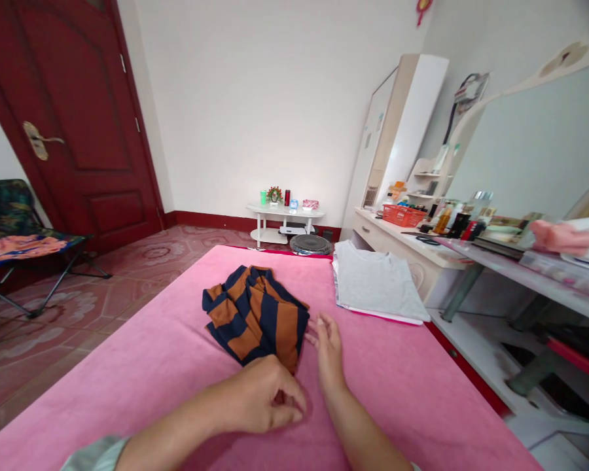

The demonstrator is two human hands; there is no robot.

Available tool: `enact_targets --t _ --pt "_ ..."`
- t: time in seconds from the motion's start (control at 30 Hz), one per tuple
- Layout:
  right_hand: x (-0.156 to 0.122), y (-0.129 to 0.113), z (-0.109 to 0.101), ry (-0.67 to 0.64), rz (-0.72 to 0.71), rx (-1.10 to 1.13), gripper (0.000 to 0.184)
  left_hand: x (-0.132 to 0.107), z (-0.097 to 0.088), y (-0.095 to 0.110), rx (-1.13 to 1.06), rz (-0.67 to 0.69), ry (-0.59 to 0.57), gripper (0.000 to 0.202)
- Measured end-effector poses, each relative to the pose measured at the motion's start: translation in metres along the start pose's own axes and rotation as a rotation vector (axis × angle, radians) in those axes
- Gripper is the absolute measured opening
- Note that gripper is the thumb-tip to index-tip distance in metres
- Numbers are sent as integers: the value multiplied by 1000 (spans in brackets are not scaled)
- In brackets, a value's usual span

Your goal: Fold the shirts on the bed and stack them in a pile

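A brown and navy checked shirt [262, 317] lies crumpled and partly folded on the pink bedcover [167, 366]. My left hand [269, 396] is over the cover just in front of the shirt's near edge, its fingers curled towards the thumb with nothing visible in them. Beside the shirt's right edge, my right hand [328, 347] has its fingers apart and holds nothing; whether its fingertips touch the cloth I cannot tell. To the right, a neat stack of folded clothes lies on the bed, a light grey T-shirt [377, 278] on top.
Right of the bed stand a dressing table [397, 239] with a red basket [403, 214] and bottles, and a side table [500, 258]. A low white table [285, 210] stands beyond the bed. On the left are a folding chair [29, 245] and a dark red door [73, 118].
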State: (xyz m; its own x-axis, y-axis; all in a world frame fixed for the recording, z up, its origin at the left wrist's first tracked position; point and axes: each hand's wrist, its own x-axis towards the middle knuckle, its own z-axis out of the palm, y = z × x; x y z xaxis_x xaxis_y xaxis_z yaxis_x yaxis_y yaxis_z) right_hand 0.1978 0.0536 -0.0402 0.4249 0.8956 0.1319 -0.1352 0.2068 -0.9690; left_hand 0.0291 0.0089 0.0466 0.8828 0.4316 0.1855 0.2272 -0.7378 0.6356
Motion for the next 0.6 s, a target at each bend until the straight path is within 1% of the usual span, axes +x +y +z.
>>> enact_targets --t 0.03,0.07,0.1,0.17,0.2,0.23,0.27,0.33,0.4,0.43,0.5,0.57,0.6 --pt "1 0 -1 -17 -3 -7 52 0 -1 -1 15 -15 45 25" --pt "2 1 -1 -40 -21 -32 53 0 -6 -7 50 -41 136 22" --pt "1 1 -1 -65 -45 -63 54 0 -13 -17 98 -78 261 21" --pt "0 1 1 -111 -101 -122 54 -2 -31 -48 213 -196 559 19" --pt "-1 0 2 -127 -127 -148 55 -6 -38 -66 283 -285 703 20" --pt "-2 0 3 -141 -153 -174 56 -12 -44 -85 345 -402 838 22" --pt "-3 -1 3 -153 -179 -204 59 -19 -48 -103 366 -527 944 30" --pt "-4 -2 4 -179 -244 -279 67 -36 -48 -135 344 -643 1006 46" --pt "-5 -3 5 -218 -320 -377 78 -52 -45 -157 292 -709 993 54" --pt "-6 -4 5 -245 -352 -426 83 -58 -43 -164 265 -733 981 53" --pt "-9 -6 5 -304 -381 -513 88 -66 -42 -171 215 -765 960 43" --pt "-12 -9 7 -341 -387 -590 81 -69 -42 -172 173 -777 951 29" --pt "-13 -11 8 -347 -391 -625 72 -69 -43 -171 156 -779 953 24"
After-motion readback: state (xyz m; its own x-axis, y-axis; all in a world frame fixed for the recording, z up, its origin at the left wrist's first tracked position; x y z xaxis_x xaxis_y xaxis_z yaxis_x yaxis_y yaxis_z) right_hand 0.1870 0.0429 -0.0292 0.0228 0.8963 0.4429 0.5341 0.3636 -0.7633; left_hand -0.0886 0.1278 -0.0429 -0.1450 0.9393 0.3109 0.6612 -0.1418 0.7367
